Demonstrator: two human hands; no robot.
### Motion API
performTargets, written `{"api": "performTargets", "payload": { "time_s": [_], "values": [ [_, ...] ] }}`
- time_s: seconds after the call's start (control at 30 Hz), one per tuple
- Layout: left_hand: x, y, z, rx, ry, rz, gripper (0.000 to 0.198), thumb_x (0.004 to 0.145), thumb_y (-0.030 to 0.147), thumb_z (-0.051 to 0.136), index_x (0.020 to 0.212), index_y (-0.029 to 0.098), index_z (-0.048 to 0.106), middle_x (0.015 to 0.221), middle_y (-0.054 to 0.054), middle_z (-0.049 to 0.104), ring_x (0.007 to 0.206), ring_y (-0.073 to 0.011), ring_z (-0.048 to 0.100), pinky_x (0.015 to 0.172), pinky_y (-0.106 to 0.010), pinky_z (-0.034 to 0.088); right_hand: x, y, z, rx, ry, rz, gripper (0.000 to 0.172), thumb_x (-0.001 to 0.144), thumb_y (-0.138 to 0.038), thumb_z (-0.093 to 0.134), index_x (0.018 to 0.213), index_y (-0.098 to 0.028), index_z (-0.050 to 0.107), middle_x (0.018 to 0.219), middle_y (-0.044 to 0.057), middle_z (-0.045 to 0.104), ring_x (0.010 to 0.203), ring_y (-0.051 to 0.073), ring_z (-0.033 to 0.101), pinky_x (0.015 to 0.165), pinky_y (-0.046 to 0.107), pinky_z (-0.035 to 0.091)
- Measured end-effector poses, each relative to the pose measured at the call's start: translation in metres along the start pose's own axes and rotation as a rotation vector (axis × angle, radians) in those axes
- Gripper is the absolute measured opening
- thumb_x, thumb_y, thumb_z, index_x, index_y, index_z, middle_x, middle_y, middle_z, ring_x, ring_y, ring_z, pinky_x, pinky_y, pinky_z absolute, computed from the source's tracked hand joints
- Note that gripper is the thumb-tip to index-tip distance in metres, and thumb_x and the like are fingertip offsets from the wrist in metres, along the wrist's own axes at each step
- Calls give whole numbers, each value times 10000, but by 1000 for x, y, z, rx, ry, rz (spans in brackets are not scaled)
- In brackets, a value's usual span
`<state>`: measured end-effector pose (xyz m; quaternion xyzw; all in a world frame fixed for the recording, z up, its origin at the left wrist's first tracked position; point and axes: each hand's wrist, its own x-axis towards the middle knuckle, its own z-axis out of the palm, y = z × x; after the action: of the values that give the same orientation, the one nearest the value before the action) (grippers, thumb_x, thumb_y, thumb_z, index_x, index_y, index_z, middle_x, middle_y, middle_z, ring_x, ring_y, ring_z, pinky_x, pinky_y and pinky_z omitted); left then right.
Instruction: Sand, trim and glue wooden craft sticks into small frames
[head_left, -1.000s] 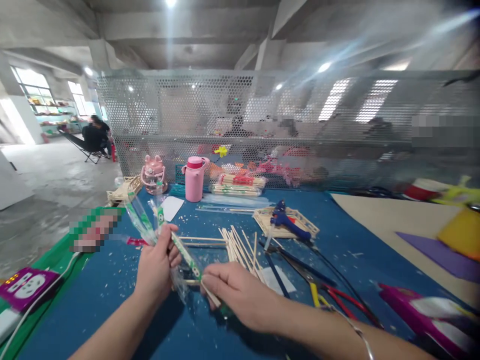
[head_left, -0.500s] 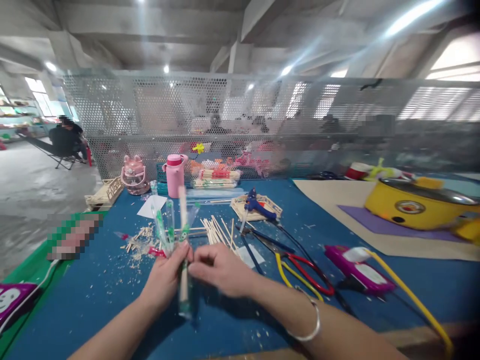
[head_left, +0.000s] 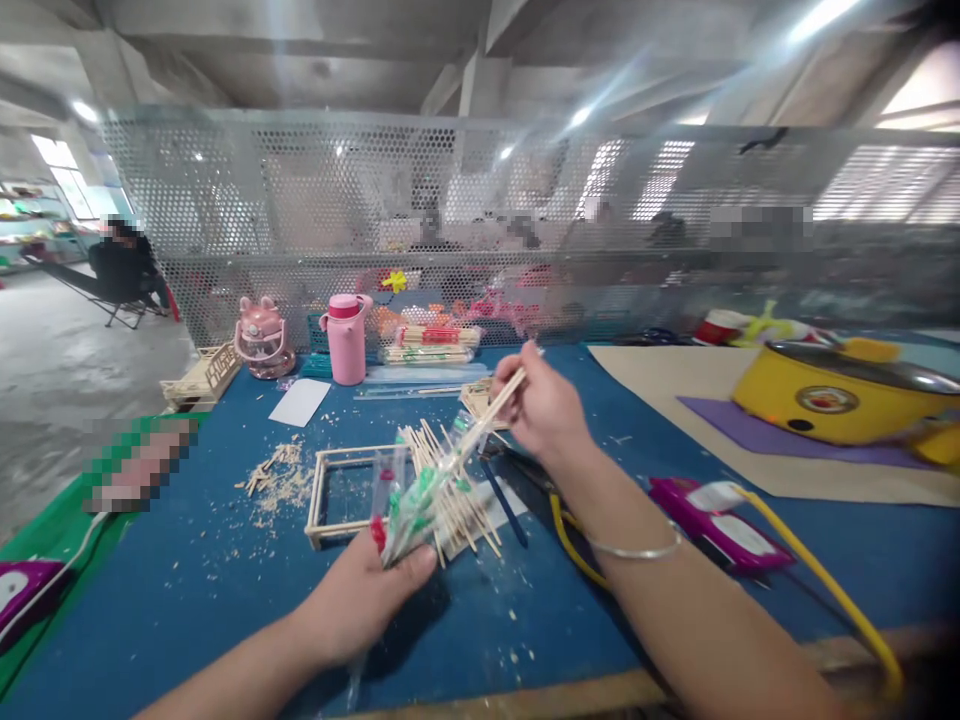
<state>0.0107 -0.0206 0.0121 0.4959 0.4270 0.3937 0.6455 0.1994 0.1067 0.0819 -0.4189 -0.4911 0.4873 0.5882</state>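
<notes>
My left hand is closed around crumpled clear plastic wrappers with green and red print. Up and to the right, my right hand pinches the upper end of a few thin wooden sticks. Their lower ends reach down to the wrappers; whether they are still inside the plastic I cannot tell. Beneath and beside the wrappers, loose wooden sticks lie partly over white paper. A rectangular frame of sticks stands just left of them. My right hand and forearm partly cover the tools behind.
Cutters with yellow handles lie under my right forearm, near a purple power strip with a yellow cable. Wood scraps litter the left side. Farther back stand a pink flask, a pink bottle and a yellow pot.
My right hand has moved up and right, away from my left, with the sticks in its fingers. The upright wrapped bundle now leans right, and the stick frame shows more.
</notes>
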Motion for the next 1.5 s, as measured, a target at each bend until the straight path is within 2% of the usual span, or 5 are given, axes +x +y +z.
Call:
{"api": "performTargets", "payload": {
  "time_s": [0.2,0.4,0.7,1.0,1.5],
  "values": [
    [7,4,-6,-347,160,-39,600,557,633,664,472,201,257,393,109,212,359,-18,125,378,-199,74,37,-2,-32,-557,-182,59,528,826,-660,61,546,-228,179,397,-92,154,322,68,142,334,198,189],
    [12,8,-9,-539,152,-66,612,564,608,685,536,196,233,437,123,156,369,-10,82,374,-178,44,41,47,-2,-1019,-380,180,545,851,-595,293,605,-167,525,411,-11,451,350,87,373,382,218,306],
    [15,4,-9,-575,175,-114,647,502,649,695,522,189,242,411,117,205,346,-4,114,370,-177,72,125,69,34,-1578,-419,16,298,868,-310,517,1132,-173,532,1158,76,546,970,189,568,810,384,489],
    [18,6,-15,-617,115,-165,650,489,673,681,510,191,247,392,114,214,320,-8,141,366,-183,94,172,107,44,-1739,-563,-69,293,867,-305,519,1123,-163,539,1156,95,547,973,187,566,817,375,485],
    [17,7,-14,-639,180,-153,638,507,641,700,506,183,255,394,111,230,324,-2,153,363,-171,93,182,88,22,-1720,-731,154,294,870,-315,512,1123,-168,538,1147,70,554,959,193,571,798,385,494]
  ]
}}
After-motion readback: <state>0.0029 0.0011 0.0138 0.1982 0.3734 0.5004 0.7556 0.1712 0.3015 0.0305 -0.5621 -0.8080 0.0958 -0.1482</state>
